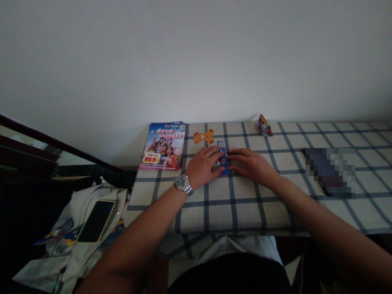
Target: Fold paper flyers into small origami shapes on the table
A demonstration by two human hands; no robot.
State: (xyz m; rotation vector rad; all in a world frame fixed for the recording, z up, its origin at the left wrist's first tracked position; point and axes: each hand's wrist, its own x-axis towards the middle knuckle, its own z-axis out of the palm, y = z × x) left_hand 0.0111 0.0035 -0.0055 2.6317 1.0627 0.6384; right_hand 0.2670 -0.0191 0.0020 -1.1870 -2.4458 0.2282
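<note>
A narrow folded paper flyer (226,163), blue with small print and a QR code at its far end, lies flat on the checked cloth between my two hands. My left hand (204,165) bends over its left side, with fingers and thumb holding it against the table and hiding part of it. From the other side, my right hand (249,164) has its curved fingertips and thumb at the right edge, gripping it low. A silver wristwatch (183,185) is on my left wrist.
A stack of printed flyers (163,147) lies left of my hands. Behind them is a bear-shaped paper cutout (203,136). A folded paper pyramid (264,125) stands near the wall. A dark, pixelated object (330,171) lies at right. Below left, a phone (96,220) rests on bags.
</note>
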